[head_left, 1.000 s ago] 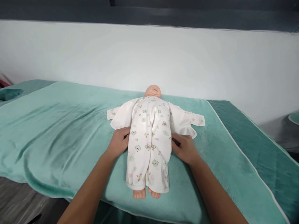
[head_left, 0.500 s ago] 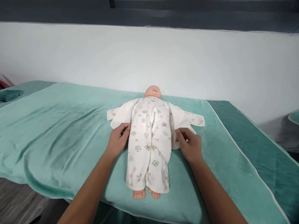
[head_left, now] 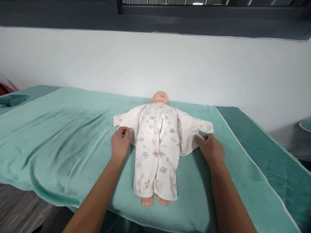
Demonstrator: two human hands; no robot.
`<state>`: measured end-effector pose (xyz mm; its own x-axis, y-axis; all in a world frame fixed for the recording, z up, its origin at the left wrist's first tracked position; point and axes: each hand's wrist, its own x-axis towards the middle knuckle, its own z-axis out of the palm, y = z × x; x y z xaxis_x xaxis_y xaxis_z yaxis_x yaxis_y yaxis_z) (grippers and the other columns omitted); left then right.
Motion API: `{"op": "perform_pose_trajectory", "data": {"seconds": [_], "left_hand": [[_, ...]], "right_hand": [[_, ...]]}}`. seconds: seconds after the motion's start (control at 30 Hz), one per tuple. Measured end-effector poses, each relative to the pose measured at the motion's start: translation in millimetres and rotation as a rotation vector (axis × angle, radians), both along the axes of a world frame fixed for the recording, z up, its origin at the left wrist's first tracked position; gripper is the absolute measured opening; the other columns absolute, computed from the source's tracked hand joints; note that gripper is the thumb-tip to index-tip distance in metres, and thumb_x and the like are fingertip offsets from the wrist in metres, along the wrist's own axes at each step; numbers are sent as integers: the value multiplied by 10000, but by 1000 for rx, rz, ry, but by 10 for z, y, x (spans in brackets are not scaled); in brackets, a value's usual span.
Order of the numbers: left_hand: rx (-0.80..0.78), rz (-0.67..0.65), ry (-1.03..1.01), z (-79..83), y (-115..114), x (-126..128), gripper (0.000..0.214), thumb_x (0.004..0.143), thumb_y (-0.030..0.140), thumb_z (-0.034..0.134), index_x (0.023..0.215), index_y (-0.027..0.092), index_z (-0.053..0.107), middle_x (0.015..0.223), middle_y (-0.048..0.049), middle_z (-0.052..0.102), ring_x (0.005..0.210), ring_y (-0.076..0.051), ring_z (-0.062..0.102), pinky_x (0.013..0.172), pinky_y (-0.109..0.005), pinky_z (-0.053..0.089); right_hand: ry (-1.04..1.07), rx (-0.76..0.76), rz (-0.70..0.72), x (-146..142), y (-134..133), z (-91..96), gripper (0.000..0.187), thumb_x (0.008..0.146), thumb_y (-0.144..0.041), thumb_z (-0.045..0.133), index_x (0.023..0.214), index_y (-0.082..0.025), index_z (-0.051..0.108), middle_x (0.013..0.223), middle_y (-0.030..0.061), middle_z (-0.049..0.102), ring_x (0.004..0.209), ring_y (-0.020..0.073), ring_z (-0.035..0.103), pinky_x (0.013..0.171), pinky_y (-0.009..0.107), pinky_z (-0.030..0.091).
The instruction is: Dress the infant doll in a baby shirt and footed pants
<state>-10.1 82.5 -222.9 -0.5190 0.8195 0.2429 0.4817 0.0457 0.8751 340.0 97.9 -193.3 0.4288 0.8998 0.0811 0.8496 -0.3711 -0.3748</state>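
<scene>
A baby doll lies on its back, head toward the wall and bare feet toward me. It wears white baby clothes printed with small green and pink animals, with the sleeves spread to both sides. My left hand pinches the edge of the plain white flap below the left-hand sleeve. On the other side, my right hand pinches the outer corner of the right white flap and holds it stretched outward. Whether the flaps and the printed front are one garment, I cannot tell.
A light green plush cover lies beneath the doll, with creases on the left. Darker green cloth borders it at right. Behind stands a white wall under a dark frame. Grey wooden floor shows at lower left.
Both hands have moved outward from the doll's sides. The white flaps are now drawn out wider, the right one most visibly. The camera view has tilted up slightly.
</scene>
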Motion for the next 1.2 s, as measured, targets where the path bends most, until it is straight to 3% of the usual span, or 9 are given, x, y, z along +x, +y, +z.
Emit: {"op": "perform_pose_trajectory", "data": {"seconds": [0.13, 0.27, 0.33, 0.47, 0.53, 0.63, 0.9, 1.07, 1.2], "left_hand": [[8, 58, 190, -59, 64, -47, 198, 847, 298, 495, 911, 204, 657, 960, -57, 694, 929, -246, 605, 826, -372, 467], [-28, 146, 368, -73, 110, -56, 259, 836, 234, 486, 1033, 182, 647, 1105, -109, 670, 1086, -301, 570, 954, -435, 446], [-78, 176, 419, -65, 120, -50, 292, 836, 221, 495, 1085, 178, 641, 1151, -122, 656, 1132, -317, 558, 973, -450, 440], [-194, 256, 475, -54, 131, -57, 340, 850, 245, 514, 1165, 173, 620, 1240, -141, 626, 1191, -352, 528, 976, -494, 427], [-234, 313, 489, -61, 138, -72, 373, 860, 285, 527, 1204, 164, 603, 1276, -154, 605, 1215, -366, 508, 981, -516, 412], [-252, 356, 501, -82, 148, -94, 413, 861, 348, 548, 1222, 153, 597, 1292, -172, 584, 1227, -378, 489, 990, -530, 393], [-187, 258, 452, -60, 110, -128, 226, 872, 335, 518, 965, 179, 651, 1173, -173, 633, 1169, -393, 514, 967, -547, 367], [-4, 67, -7, 0, 61, -123, 248, 892, 446, 524, 974, 219, 580, 754, -1, 559, 726, -196, 534, 696, -316, 430], [224, -135, -331, 237, 54, 30, 238, 898, 459, 558, 976, 238, 517, 738, 40, 500, 661, -133, 500, 626, -247, 427]], "right_hand": [[328, 166, 85, -34, 114, 67, 273, 804, -468, 589, 772, -197, 593, 780, 52, 639, 758, 229, 580, 667, 333, 396], [876, 573, 336, -442, 51, 319, 242, 851, -465, 592, 896, -229, 561, 1046, 39, 692, 909, 207, 628, 744, 322, 483], [846, 633, 560, -732, -61, 465, 154, 894, -400, 575, 904, -248, 550, 1217, 44, 670, 1105, 225, 615, 885, 372, 493], [308, 557, 854, -1128, -330, 527, 112, 899, -239, 573, 800, -241, 520, 1275, 72, 635, 1251, 266, 536, 1035, 460, 434], [129, 585, 824, -1157, -450, 438, 29, 903, -234, 580, 923, -239, 560, 1279, 103, 602, 1251, 289, 512, 1031, 482, 439], [60, 606, 721, -1072, -584, 295, 225, 917, -286, 602, 1131, -232, 554, 1202, 113, 583, 1150, 284, 536, 958, 467, 483], [174, 516, 871, -1015, -601, 342, 134, 976, -222, 468, 936, -230, 596, 954, 74, 630, 888, 213, 596, 774, 357, 487], [301, 329, 1018, -968, -400, 539, 227, 981, -299, 476, 778, -229, 550, 801, 23, 584, 739, 168, 549, 687, 305, 438], [534, 435, 792, -1062, -26, 631, 249, 952, -354, 514, 741, -221, 533, 730, -10, 543, 688, 146, 498, 663, 281, 405]]}}
